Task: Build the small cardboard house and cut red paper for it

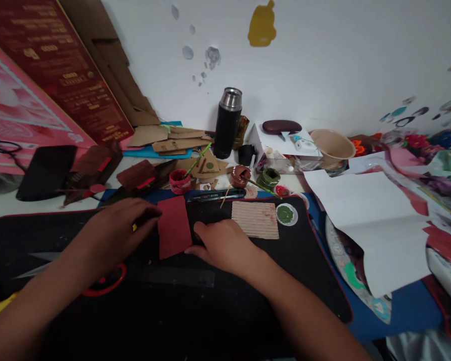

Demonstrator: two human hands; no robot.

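Observation:
A red piece of card (174, 226) lies on the black mat (165, 321). My left hand (126, 223) is beside its left edge, fingers loosely bent and thumb apart, with nothing visible in them. At the card's right edge, my right hand (225, 245) has its fingers curled, and its thumb meets the lower right corner. The undersides of those fingers are hidden. A clear ruler (176, 277) lies just below. Red-handled scissors (107, 283) sit partly under my left forearm. Right of my right hand is a corrugated cardboard piece (254, 219) with reddish smears.
Behind the mat's edge stand paint jars, red (180, 182), brown (240, 176) and green (268, 178), near a box cutter (217, 195). A black flask (227, 123) rises behind them. A green paint lid (286, 214) and white paper (376, 220) lie at the right.

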